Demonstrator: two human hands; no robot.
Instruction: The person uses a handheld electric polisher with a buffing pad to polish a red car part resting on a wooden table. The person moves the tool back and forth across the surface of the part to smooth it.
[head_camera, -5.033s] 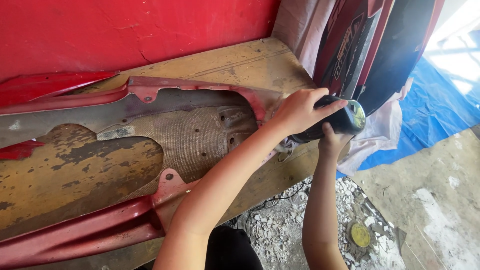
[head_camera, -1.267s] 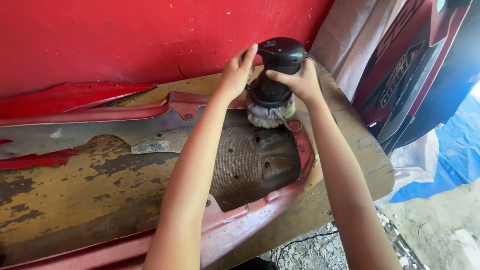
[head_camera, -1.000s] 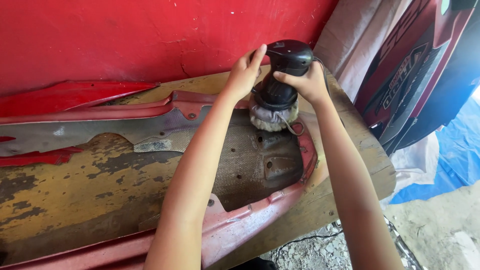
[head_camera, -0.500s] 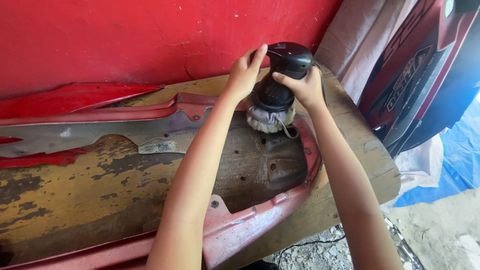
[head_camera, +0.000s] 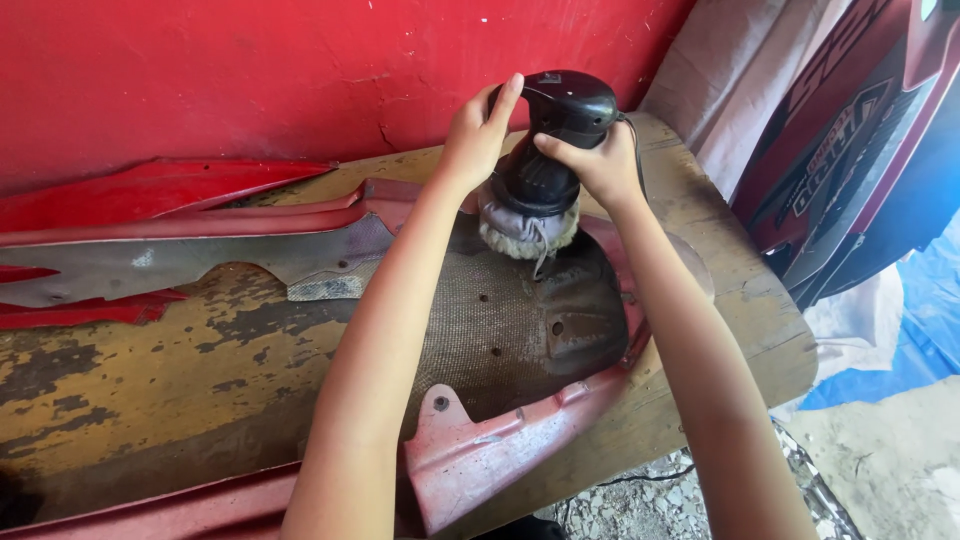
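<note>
A black electric polisher (head_camera: 560, 130) with a fluffy off-white pad (head_camera: 520, 232) stands upright on the far end of a red motorcycle body panel (head_camera: 500, 450), whose dull grey inner side (head_camera: 500, 330) faces up. My left hand (head_camera: 475, 130) grips the polisher's left side. On its right side my right hand (head_camera: 600, 160) wraps the black body. The pad rests against the panel near its red upper rim. The panel lies on a worn wooden bench (head_camera: 150, 370).
A red wall (head_camera: 250, 70) rises right behind the bench. More red panel pieces (head_camera: 150, 195) lie at the left. A dark red and black fairing (head_camera: 850, 150) leans at the right, with a blue tarp (head_camera: 920, 320) and gravel floor (head_camera: 640, 500) below.
Five seconds ago both hands held the polisher off the bench's right end; since then it has come onto the panel's far end. Over the last second it has barely shifted.
</note>
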